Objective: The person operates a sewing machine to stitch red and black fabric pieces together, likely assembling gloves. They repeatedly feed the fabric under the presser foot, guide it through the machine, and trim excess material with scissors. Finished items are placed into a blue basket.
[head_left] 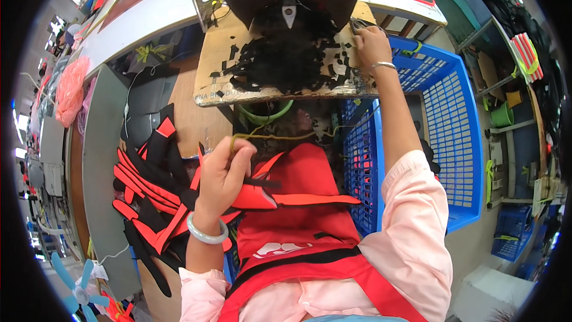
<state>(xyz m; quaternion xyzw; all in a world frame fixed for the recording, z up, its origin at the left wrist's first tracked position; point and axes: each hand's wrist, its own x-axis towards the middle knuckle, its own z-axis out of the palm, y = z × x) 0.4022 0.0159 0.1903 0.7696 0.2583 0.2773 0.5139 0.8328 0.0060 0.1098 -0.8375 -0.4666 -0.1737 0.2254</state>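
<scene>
Low in front of me, my left hand [225,174] is closed, with a yellow cord [286,136] running out from its thumb and fingers toward the right. Below that hand, a strip of red and black fabric [298,200] lies across my red apron [286,226]. My right hand [373,46] reaches to the far right corner of the work board [208,77], its fingers closed over a dark metal tool [361,24], mostly hidden by the hand. Many black scraps [286,62] cover the board under a machine head [288,15].
A heap of red and black fabric pieces [158,188] lies at my left on a wooden surface [196,104]. The large blue plastic basket [471,161] stands close on the right. Beneath the board is a green round rim [268,118]. A small blue fan [80,289] is at lower left.
</scene>
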